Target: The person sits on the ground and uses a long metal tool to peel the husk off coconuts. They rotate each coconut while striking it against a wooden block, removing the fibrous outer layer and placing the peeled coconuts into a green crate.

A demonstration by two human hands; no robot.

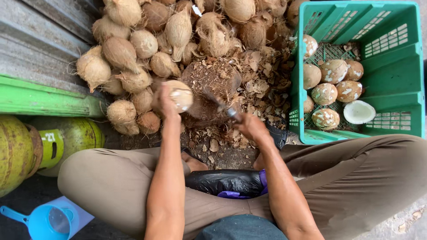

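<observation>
Looking down from the head camera: my left hand [163, 103] has its fingers wrapped tight around a round, partly shelled brown-and-cream coconut [179, 95], holding it just above a worn, fibre-covered brown chopping stump [209, 86]. My right hand [251, 126] is clenched on the handle of a short dark-bladed metal knife [221, 106], whose blade points up and left toward the coconut, its tip over the stump; whether blade and shell touch I cannot tell. Behind the stump lies a heap of tan husked coconuts with stringy fibre [147, 44], resting against a grey corrugated wall [40, 40]. Brown shell chips [260, 84] litter the ground around the stump. Right of my knife hand stands a green slotted plastic crate [396, 75] holding several peeled, mottled brown-white coconuts [333, 71] and one white half [359, 112]. At left sit a yellow-green gas cylinder [13, 151] and a blue plastic scoop [46, 221]. I sit cross-legged in khaki trousers [356, 178], a black plastic bag [224, 182] between my knees.
</observation>
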